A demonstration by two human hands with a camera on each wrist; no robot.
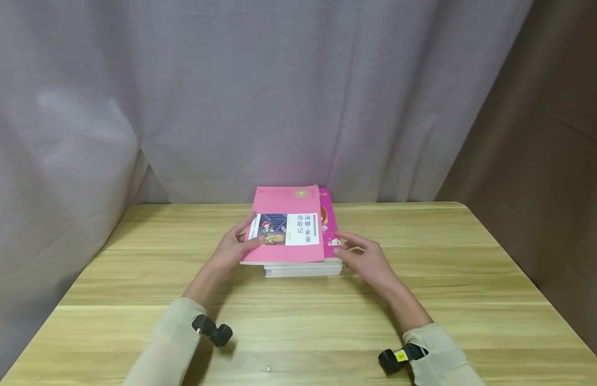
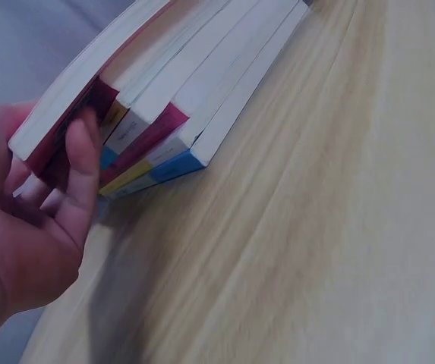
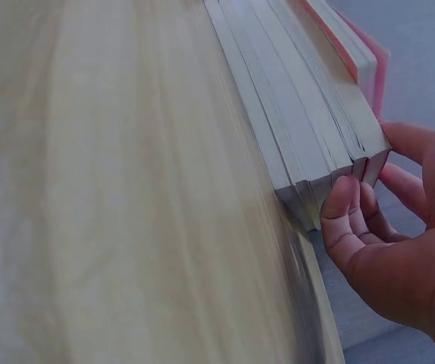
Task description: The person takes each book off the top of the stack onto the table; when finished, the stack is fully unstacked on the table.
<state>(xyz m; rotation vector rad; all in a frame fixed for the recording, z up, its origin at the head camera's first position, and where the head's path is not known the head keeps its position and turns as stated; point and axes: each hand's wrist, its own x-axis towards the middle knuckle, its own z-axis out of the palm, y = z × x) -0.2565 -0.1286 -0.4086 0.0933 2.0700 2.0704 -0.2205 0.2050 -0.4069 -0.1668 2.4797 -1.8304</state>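
A pink paperback book (image 1: 286,201) with a picture panel and Chinese characters lies on top of a stack of books, shifted left so that it overhangs. My left hand (image 1: 229,249) grips its left side, thumb on the cover and the fingers partly hidden below. Just under it, a magenta book (image 1: 329,214) shows along the right. My right hand (image 1: 368,260) touches the right side of the stack near its front corner, fingers bent against the book edges (image 3: 331,178). In the left wrist view, the pink book's page block (image 2: 73,91) sits above the other books' coloured spines (image 2: 152,155).
The stack stands on a wooden table (image 1: 298,327) near its back edge. A grey curtain (image 1: 279,96) hangs behind, with a darker brown cloth (image 1: 544,161) to the right. Wrist cameras (image 1: 213,331) are strapped over both sleeves.
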